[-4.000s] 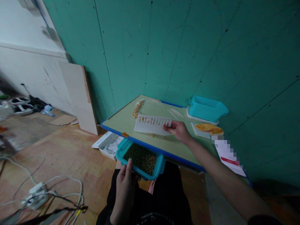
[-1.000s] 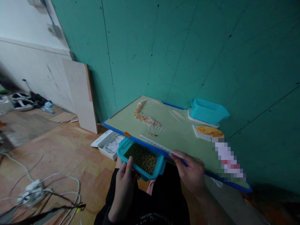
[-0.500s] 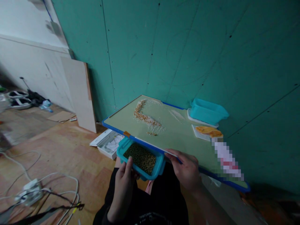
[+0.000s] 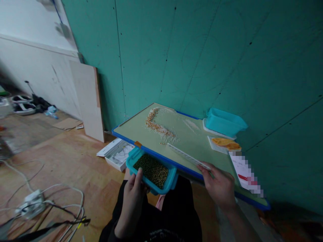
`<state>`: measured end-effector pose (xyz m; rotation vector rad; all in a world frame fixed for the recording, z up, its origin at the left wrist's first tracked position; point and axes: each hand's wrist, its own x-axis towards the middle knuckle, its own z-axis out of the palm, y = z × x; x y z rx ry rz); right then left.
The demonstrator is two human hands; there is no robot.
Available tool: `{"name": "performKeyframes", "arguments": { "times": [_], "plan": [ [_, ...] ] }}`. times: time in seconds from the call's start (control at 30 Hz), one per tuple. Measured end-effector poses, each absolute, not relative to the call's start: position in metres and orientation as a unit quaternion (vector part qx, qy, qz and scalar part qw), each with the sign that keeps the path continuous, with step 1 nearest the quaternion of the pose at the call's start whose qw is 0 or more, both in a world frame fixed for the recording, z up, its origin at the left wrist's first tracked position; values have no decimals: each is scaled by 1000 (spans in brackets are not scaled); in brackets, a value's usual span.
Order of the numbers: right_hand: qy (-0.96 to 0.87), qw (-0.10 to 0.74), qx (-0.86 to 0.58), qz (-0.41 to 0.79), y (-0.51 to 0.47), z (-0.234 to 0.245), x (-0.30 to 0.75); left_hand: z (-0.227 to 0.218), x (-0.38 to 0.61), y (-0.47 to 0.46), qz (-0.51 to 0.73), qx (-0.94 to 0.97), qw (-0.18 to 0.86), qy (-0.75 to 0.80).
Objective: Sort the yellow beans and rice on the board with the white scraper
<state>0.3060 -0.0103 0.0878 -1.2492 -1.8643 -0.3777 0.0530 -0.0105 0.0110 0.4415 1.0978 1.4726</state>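
My left hand (image 4: 135, 190) grips the near rim of a turquoise plastic container (image 4: 172, 178), its thumb over the edge. Dark green beans (image 4: 145, 163) and tan beans (image 4: 160, 175) lie inside it, under the front edge of the table. In my right hand (image 4: 218, 183) is a narrow white ruler-like strip (image 4: 185, 155), pinched at one end. Its far tip reaches the tabletop close to a few loose beans. Behind it, a curved trail of tan beans (image 4: 153, 126) lies with white grains (image 4: 168, 138) scattered around it.
The pale green tabletop (image 4: 133, 126) has a blue edge. A turquoise bin (image 4: 224, 122), an orange cloth-like item (image 4: 225, 144) and a partly blurred paper (image 4: 242, 168) sit at its right. Below is an open white box (image 4: 116, 161). Cables and a power strip (image 4: 30, 203) lie on the floor.
My right hand has moved right, and the white strip now angles over the tabletop rather than along its front edge. Fewer loose beans show near its tip. My left hand keeps the container in place.
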Motion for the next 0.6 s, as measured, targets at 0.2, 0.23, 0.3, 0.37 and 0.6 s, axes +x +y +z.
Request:
{"name": "performKeyframes", "arguments": {
  "times": [0.2, 0.23, 0.3, 0.37, 0.6],
  "plan": [
    [-668, 437, -584, -147, 4, 85, 322, 11, 53, -9, 636, 191, 583, 468],
    [-662, 438, -594, -131, 10, 85, 321, 11, 53, -8, 636, 186, 585, 468],
    [-659, 433, -607, -96, 25, 85, 319, 9, 53, -8, 636, 175, 589, 466],
    [-660, 427, -614, -69, 40, 85, 317, 7, 53, -9, 639, 169, 592, 461],
    [-658, 450, -603, 2, 55, 81, 312, 5, 51, -11, 629, 185, 585, 478]
  ]
}}
